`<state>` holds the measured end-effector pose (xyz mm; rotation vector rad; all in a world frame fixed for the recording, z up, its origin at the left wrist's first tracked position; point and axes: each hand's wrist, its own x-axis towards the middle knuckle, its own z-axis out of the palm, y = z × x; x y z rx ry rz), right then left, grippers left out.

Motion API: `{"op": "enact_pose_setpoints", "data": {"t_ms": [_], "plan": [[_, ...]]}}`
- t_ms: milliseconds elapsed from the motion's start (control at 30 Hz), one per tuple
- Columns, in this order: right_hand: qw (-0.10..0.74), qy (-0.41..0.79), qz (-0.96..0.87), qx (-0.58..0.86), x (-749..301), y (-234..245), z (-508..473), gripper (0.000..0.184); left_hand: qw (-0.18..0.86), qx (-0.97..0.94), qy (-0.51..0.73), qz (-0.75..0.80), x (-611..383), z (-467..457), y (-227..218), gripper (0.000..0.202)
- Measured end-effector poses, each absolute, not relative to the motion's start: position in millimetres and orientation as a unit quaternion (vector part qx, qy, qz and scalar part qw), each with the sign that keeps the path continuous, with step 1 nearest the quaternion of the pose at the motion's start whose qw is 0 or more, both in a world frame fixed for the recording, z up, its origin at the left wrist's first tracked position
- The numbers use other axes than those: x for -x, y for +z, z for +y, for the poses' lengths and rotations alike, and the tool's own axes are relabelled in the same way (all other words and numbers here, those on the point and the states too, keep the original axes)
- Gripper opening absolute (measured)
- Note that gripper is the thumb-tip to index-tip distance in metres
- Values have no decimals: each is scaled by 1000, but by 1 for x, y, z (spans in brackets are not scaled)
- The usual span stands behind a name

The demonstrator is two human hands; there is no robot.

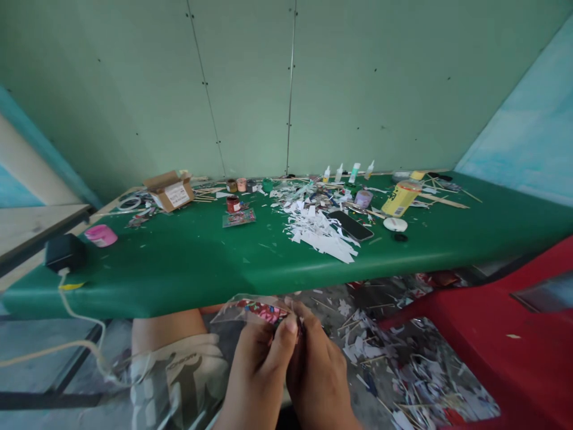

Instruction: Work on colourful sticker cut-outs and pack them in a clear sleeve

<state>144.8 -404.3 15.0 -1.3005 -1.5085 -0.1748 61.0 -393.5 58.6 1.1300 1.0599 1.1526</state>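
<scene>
Head view: left hand (259, 358) and right hand (317, 367), together, pinch a clear packet (257, 309); a slackened grip could drop it among paper scraps (423, 376) below.

A thin, clear plastic packet (230, 310) holds something with a red and pink pattern (266, 312), touched with blue. It sticks out beyond the left hand (259, 358), its see-through end to that hand's left; its other end is hidden between the left and right hand (320, 364).
</scene>
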Motion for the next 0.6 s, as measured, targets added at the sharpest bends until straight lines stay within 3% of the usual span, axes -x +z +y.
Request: {"op": "enact_pose_setpoints", "data": {"t_ms": [233,367,500,600], "plan": [[544,131,-678,477,-164,30,-409,33,555,-543,422,468,-44,-388,64,19],[538,241,-674,445,-170,31,-412,36,558,-573,403,444,-38,-389,66,19],[539,318,-657,421,-170,31,-412,37,444,-707,360,416,-25,-390,57,26],[536,341,-647,422,-170,31,-412,39,286,-787,333,433,-8,-390,37,30]]}}
